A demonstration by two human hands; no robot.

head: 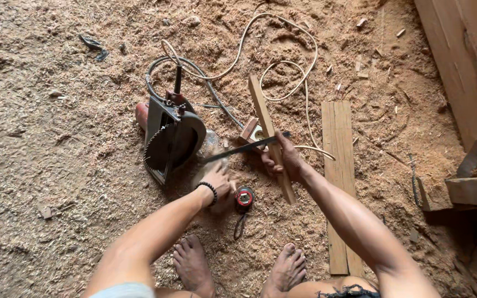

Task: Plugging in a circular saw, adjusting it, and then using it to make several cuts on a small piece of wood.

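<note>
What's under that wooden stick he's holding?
Under the stick lie a small wood block, a pale socket and sawdust floor. The right hand hides its middle.

No packages, labels, signs or screens anywhere on the sawdust floor (56, 165).

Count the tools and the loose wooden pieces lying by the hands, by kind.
Grey circular saw with toothed blade: 1
Red and black tape measure: 1
Dark flat metal ruler: 1
Narrow wooden stick in the right hand: 1
Flat wooden plank on the sawdust: 1
Total: 5
</note>
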